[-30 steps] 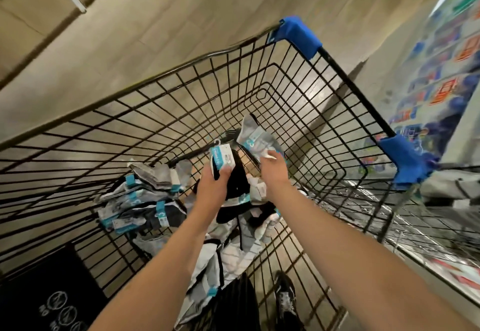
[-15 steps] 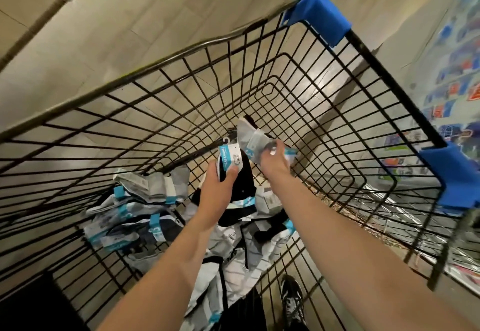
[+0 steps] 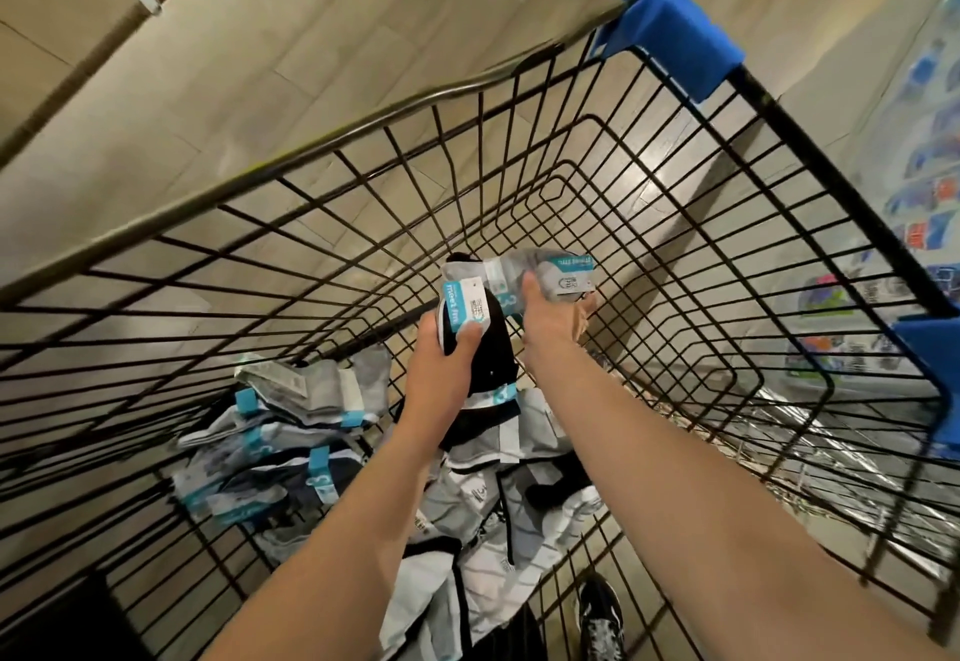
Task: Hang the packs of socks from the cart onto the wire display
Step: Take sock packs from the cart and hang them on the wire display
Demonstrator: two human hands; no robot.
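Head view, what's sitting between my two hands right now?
In the head view, only the black sock pack, gripped by the left hand; the right hand holds a grey pack.

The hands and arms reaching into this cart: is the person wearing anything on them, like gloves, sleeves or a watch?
No. The left hand and right hand are bare, without gloves, and no rings show. The left forearm and right forearm are uncovered to the frame's edge: no sleeve, watch or bracelet is visible.
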